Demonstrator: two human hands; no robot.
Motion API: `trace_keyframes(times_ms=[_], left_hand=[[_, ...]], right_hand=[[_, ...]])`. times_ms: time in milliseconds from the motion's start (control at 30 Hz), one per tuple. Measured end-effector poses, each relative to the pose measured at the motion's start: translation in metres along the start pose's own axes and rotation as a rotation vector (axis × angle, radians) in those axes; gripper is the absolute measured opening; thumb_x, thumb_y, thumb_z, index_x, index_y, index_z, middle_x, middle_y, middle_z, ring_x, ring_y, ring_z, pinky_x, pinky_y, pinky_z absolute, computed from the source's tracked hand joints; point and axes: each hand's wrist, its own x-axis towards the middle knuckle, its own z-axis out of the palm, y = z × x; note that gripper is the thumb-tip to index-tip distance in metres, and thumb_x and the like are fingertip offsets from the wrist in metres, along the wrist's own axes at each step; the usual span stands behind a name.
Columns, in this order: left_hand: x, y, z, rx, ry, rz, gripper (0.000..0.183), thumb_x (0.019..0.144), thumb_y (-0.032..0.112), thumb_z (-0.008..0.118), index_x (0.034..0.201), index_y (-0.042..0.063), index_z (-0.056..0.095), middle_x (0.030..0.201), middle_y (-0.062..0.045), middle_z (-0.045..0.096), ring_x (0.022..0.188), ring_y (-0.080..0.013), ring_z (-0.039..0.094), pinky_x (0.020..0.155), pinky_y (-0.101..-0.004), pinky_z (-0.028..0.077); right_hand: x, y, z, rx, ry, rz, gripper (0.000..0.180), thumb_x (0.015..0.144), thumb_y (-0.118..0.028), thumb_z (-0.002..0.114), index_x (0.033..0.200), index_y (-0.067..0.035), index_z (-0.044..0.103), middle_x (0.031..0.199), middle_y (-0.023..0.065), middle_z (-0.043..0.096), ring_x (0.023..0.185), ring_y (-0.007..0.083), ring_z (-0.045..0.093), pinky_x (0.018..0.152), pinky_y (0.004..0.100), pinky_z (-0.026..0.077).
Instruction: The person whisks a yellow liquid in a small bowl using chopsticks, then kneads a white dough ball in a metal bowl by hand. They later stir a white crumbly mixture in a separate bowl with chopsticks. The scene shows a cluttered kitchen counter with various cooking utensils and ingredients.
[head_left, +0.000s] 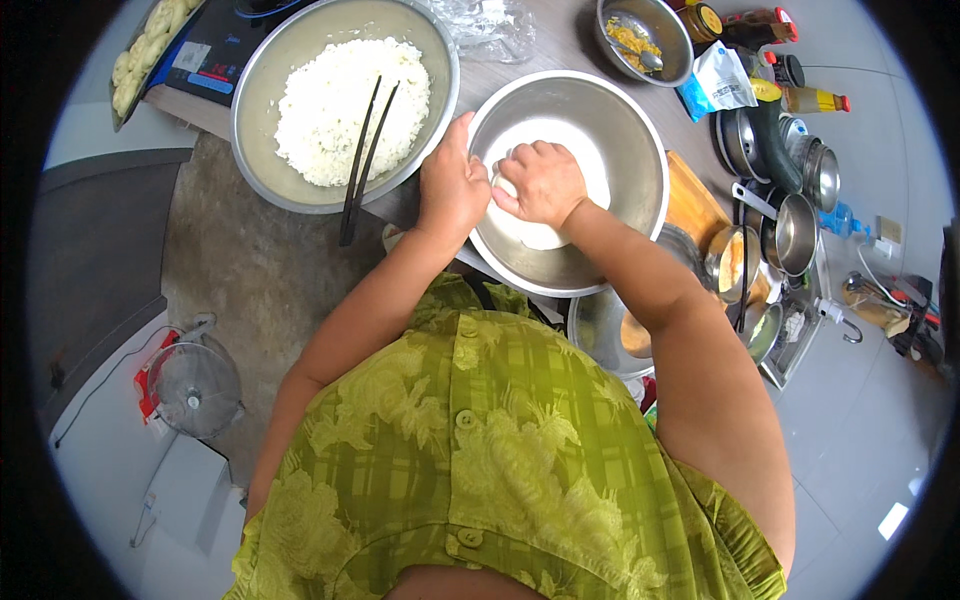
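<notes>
In a large stainless steel bowl (634, 165) lies a smooth white mass that looks like dough or flour (536, 234). My right hand (541, 184) presses down on it with curled fingers, and a white lump shows at the thumb side. What lies beneath the palm is hidden. My left hand (456, 176) grips the left rim of this bowl, thumb along the edge. To the left, a second large metal bowl (259, 97) holds chopped white food (337, 112), like rice or minced vegetable. Black chopsticks (364, 161) rest in it, their ends jutting over the near rim.
At the back right stands a small metal bowl (675, 37) with yellow food and a spoon. Bottles, a blue-white packet (720, 82), a dark green gourd (772, 142) and pans crowd the right. An induction cooker (206, 64) and braided dough (154, 37) sit far left.
</notes>
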Motion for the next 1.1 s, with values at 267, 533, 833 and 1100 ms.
trace_keyframes(times_ms=[267,533,833,1100], left_hand=[[0.015,0.017,0.001,0.004,-0.023,-0.107,0.050,0.076,-0.008,0.050,0.125,-0.004,0.051,0.088,-0.027,0.062,0.080,-0.0413,0.061,0.074,-0.0442,0.049],[0.014,-0.001,0.009,0.035,0.086,0.063,0.047,0.075,-0.010,0.048,0.121,-0.004,0.053,0.096,-0.030,0.062,0.091,-0.0443,0.061,0.082,-0.0459,0.049],[0.014,0.011,0.000,0.040,-0.050,-0.099,0.050,0.076,-0.008,0.048,0.125,0.000,0.051,0.092,-0.027,0.063,0.087,-0.0437,0.062,0.077,-0.0462,0.049],[0.013,0.001,0.003,0.087,-0.029,0.003,0.050,0.078,-0.006,0.051,0.128,0.001,0.049,0.092,-0.027,0.063,0.085,-0.0440,0.062,0.075,-0.0478,0.048]], right_hand=[[0.038,0.014,-0.008,0.008,-0.174,0.219,0.042,0.081,-0.052,0.062,0.083,-0.011,0.069,0.080,0.0104,0.063,0.084,0.0282,0.063,0.074,0.0414,0.050],[-0.032,0.014,-0.072,0.712,-0.465,0.157,0.044,0.089,-0.046,0.057,0.096,-0.004,0.068,0.109,0.0173,0.065,0.102,0.0310,0.058,0.090,0.0444,0.041],[-0.020,-0.019,-0.050,-0.075,-0.022,-0.122,0.040,0.086,-0.047,0.058,0.099,-0.010,0.063,0.104,0.0096,0.062,0.096,0.0282,0.058,0.089,0.0477,0.041],[-0.012,0.018,-0.017,0.010,-0.260,-0.309,0.035,0.082,-0.049,0.060,0.093,-0.015,0.062,0.094,0.0047,0.058,0.085,0.0236,0.058,0.078,0.0378,0.047]])
